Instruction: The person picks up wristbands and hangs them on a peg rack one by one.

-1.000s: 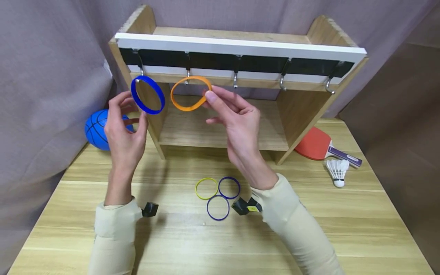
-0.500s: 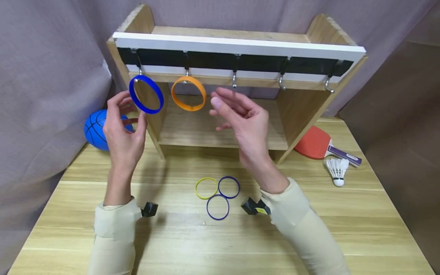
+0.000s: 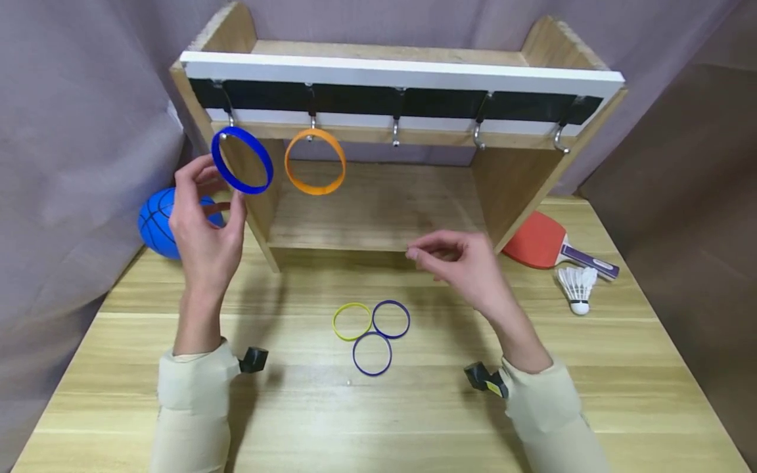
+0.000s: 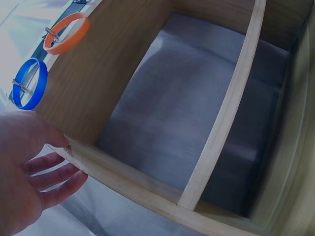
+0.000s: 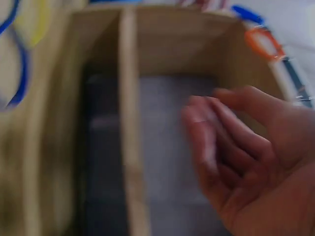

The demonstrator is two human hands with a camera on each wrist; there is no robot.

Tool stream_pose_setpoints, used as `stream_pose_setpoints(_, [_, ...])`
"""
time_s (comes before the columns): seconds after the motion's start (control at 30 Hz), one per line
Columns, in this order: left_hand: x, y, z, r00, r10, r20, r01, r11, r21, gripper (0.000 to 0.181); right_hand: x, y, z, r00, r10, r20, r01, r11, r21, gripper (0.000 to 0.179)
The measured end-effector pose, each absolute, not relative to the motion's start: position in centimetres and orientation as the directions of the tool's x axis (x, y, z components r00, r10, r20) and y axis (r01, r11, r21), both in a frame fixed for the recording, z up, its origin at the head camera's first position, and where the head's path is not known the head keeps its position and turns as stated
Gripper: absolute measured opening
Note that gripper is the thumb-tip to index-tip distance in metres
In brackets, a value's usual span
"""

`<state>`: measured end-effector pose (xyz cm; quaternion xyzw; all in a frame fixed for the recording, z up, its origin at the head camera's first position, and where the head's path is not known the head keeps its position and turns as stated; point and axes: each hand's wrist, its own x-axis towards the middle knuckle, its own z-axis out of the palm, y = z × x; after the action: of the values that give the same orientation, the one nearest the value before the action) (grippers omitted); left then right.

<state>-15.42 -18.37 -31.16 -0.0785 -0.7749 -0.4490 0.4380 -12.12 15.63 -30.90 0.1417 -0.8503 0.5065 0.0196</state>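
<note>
A blue silicone wristband (image 3: 242, 161) and an orange wristband (image 3: 315, 162) hang on the two leftmost hooks of the wooden rack (image 3: 402, 62). The left hand (image 3: 207, 226) is just below the blue band and holds the front edge of the rack's left side panel. In the left wrist view its thumb and fingers lie on either side of that panel. My right hand (image 3: 458, 266) is in front of the rack's lower shelf, fingers loosely bent, holding nothing. Two dark blue wristbands (image 3: 391, 320) and a yellow wristband (image 3: 351, 322) lie touching on the table below.
Three more hooks (image 3: 479, 136) on the rack carry nothing. A blue ball (image 3: 158, 223) sits left of the rack, behind the left hand. To the right lie a red table tennis paddle (image 3: 537, 241) and a white shuttlecock (image 3: 576, 288) on the wooden table (image 3: 639, 394).
My right hand has let go of the orange wristband, which now hangs on the second hook. The hand has moved down and to the right. The left hand has stayed at the panel.
</note>
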Motion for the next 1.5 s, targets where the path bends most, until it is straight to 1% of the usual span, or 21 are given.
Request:
stream_pose_setpoints(0.07, [-15.5, -18.5, -31.1, -0.601, -0.269, 0.753, 0.513, 0.592, 0.621, 0.044, -12.3, 16.0, -32.7, -0.954, -0.276, 0.116, -0.268, 0.615, -0.741, 0.012])
stream_pose_setpoints(0.13, [-15.5, -18.5, -31.2, -0.600, -0.275, 0.751, 0.506, 0.597, 0.622, 0.044, -12.5, 16.0, -34.5, -0.950, -0.308, 0.049, -0.270, 0.732, -0.625, 0.010])
stream_pose_setpoints(0.23, [-15.7, -18.5, -31.3, -0.603, -0.268, 0.751, 0.505, 0.601, 0.620, 0.044, -12.5, 15.9, -36.9, -0.947, -0.320, -0.035, -0.254, 0.810, -0.528, 0.008])
stream_pose_setpoints(0.37, [-15.6, -18.4, -31.4, -0.607, -0.264, 0.750, 0.508, 0.596, 0.622, 0.044, -12.5, 15.9, -39.1, -0.947, -0.314, -0.065, -0.244, 0.839, -0.487, 0.004])
stream_pose_setpoints(0.53, [-15.5, -18.3, -31.2, -0.603, -0.274, 0.749, 0.512, 0.586, 0.627, 0.044, -12.7, 15.7, -40.2, -0.942, -0.333, -0.049, -0.270, 0.835, -0.480, 0.009])
stream_pose_setpoints(0.67, [-15.5, -18.3, -31.1, -0.594, -0.268, 0.759, 0.518, 0.594, 0.616, 0.044, -12.8, 15.7, -40.3, -0.936, -0.350, -0.033, -0.292, 0.826, -0.482, 0.005])
stream_pose_setpoints(0.8, [-15.5, -18.3, -31.0, -0.597, -0.272, 0.755, 0.519, 0.586, 0.622, 0.044, -12.8, 16.1, -40.2, -0.938, -0.345, -0.029, -0.288, 0.825, -0.486, 0.002])
stream_pose_setpoints(0.97, [-15.5, -18.3, -31.1, -0.602, -0.259, 0.755, 0.521, 0.590, 0.617, 0.043, -12.8, 16.4, -40.1, -0.940, -0.337, -0.052, -0.269, 0.828, -0.492, 0.004])
stream_pose_setpoints(1.07, [-15.5, -18.3, -31.2, -0.603, -0.283, 0.746, 0.513, 0.580, 0.633, 0.043, -12.8, 16.4, -39.9, -0.941, -0.333, -0.059, -0.262, 0.828, -0.495, 0.005])
stream_pose_setpoints(1.17, [-15.1, -18.0, -30.7, -0.595, -0.281, 0.753, 0.510, 0.593, 0.623, 0.042, -12.6, 16.4, -39.4, -0.943, -0.325, -0.067, -0.243, 0.814, -0.528, 0.005])
stream_pose_setpoints(1.27, [-15.0, -17.9, -30.7, -0.599, -0.290, 0.747, 0.504, 0.588, 0.633, 0.043, -12.4, 16.4, -38.7, -0.942, -0.329, -0.064, -0.232, 0.779, -0.582, 0.006])
stream_pose_setpoints(1.37, [-15.4, -18.3, -31.2, -0.605, -0.283, 0.744, 0.506, 0.585, 0.634, 0.043, -12.0, 16.3, -37.9, -0.936, -0.351, -0.030, -0.255, 0.734, -0.629, 0.008])
stream_pose_setpoints(1.5, [-15.5, -18.4, -31.2, -0.600, -0.264, 0.755, 0.515, 0.594, 0.618, 0.043, -11.7, 16.1, -37.2, -0.925, -0.379, 0.011, -0.295, 0.701, -0.649, 0.012])
